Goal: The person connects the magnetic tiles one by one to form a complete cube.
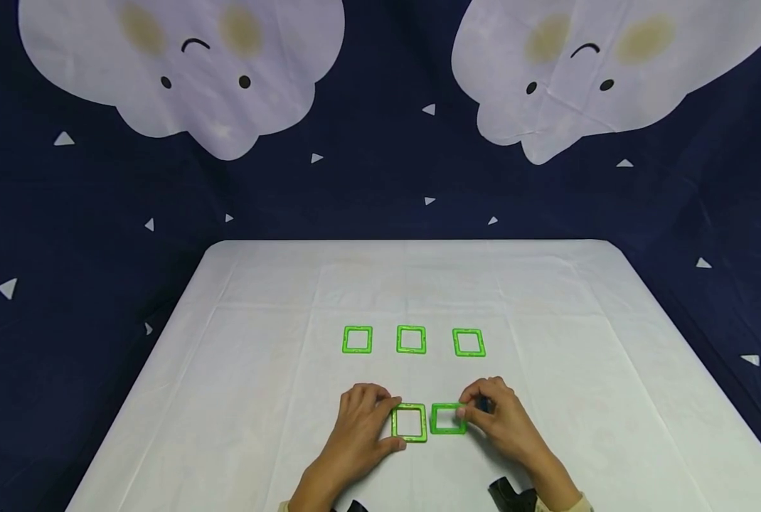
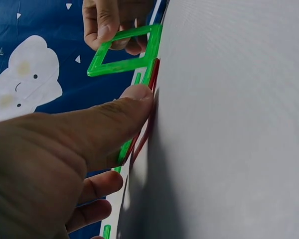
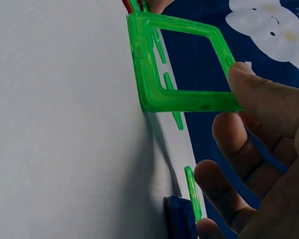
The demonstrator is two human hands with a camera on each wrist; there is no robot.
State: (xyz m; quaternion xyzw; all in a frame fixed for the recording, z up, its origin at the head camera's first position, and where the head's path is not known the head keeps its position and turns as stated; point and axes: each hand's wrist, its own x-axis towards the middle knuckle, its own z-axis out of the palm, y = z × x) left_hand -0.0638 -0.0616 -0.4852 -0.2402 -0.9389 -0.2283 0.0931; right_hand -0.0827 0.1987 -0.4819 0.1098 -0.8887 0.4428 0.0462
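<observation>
My left hand (image 1: 355, 430) grips a green square frame tile (image 1: 409, 407) by its left side, thumb at the near corner and fingers at the far one. Just beneath that tile, red edges (image 2: 154, 74) show in the left wrist view. To its right, my right hand (image 1: 502, 421) pinches a second green square frame tile (image 1: 447, 431) by its right side, between thumb and fingers. This second tile is tilted, its left edge down toward the red and green tiles, its right side raised (image 3: 199, 101).
Three more green square frames lie in a row farther back: left (image 1: 358, 351), middle (image 1: 411, 350) and right (image 1: 469, 353). A blue piece (image 3: 180, 216) sits on the white table (image 1: 259, 355) beneath my right hand. Behind hangs a dark blue cloth (image 1: 380, 192) with clouds.
</observation>
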